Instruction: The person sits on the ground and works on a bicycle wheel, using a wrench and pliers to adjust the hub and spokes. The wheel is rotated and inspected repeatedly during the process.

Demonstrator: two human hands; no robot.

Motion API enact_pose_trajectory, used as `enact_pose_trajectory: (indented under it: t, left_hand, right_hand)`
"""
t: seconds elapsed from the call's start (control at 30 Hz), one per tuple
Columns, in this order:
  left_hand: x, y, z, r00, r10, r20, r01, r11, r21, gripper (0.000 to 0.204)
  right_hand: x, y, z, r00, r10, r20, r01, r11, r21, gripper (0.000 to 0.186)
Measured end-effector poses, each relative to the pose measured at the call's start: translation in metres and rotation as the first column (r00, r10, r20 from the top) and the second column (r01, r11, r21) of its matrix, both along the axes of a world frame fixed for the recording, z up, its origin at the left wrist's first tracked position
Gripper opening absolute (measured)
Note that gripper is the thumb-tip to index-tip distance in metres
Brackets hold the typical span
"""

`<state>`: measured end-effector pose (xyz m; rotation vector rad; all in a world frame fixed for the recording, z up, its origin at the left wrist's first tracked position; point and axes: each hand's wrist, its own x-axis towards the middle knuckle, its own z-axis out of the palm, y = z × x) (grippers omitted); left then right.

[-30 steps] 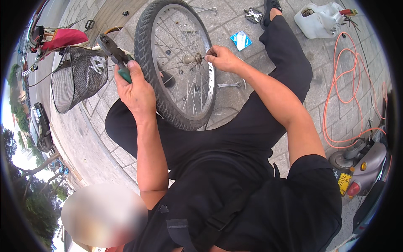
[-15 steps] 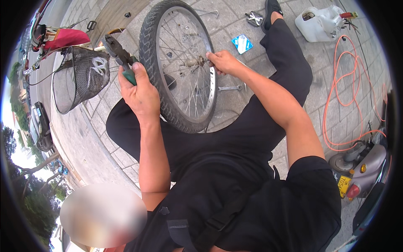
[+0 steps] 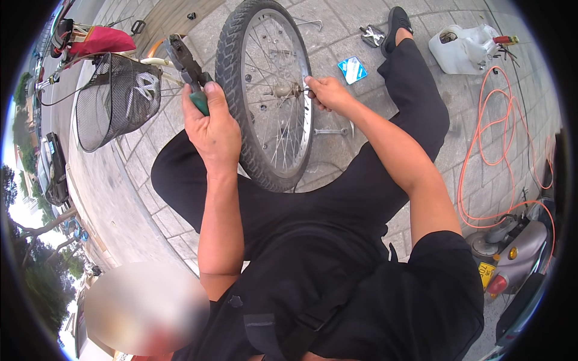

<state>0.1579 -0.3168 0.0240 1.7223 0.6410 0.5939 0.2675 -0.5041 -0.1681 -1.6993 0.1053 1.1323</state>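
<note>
A bicycle wheel with a knobbly black tyre point(image 3: 229, 66) stands upright between my legs. My left hand point(image 3: 214, 135) is closed round the green handles of a pair of pliers point(image 3: 183, 60), jaws pointing up and away, just left of the tyre. On the wheel's right side my right hand point(image 3: 331, 96) pinches the thin dark end of the axle point(image 3: 305, 90), which sticks out of the hub point(image 3: 283, 90). The fingertips hide the very tip of the axle. Wire spokes show between rim and hub.
A spanner point(image 3: 331, 131) and a blue-and-white packet point(image 3: 352, 70) lie on the paving right of the wheel. Farther right are a cut white jug point(image 3: 460, 51), a coiled orange hose point(image 3: 480, 120) and a scooter point(image 3: 524, 253). A bicycle's mesh basket point(image 3: 114, 102) stands left.
My right fingers have drawn slightly away from the hub, so more of the thin dark axle end shows. The view has shifted a little; the left hand keeps the pliers.
</note>
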Motion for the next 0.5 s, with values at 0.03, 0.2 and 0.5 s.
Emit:
enact_pose_trajectory:
  t: [0.03, 0.2, 0.5]
  left_hand:
    - [0.000, -0.001, 0.001, 1.000, -0.005, -0.001, 0.005, 1.000, -0.019, 0.059]
    - [0.007, -0.019, 0.022, 0.999, 0.033, -0.021, -0.034, 0.999, -0.035, 0.056]
    - [0.009, -0.028, 0.020, 1.000, -0.011, 0.006, 0.011, 1.000, -0.029, 0.048]
  right_hand:
    - [0.001, -0.003, 0.000, 1.000, 0.003, 0.013, -0.003, 1.000, 0.025, 0.043]
    - [0.000, -0.010, -0.013, 0.982, 0.086, 0.166, -0.100, 0.992, 0.073, 0.041]
    - [0.001, -0.007, 0.004, 0.996, -0.042, -0.080, 0.046, 0.998, 0.047, 0.036]
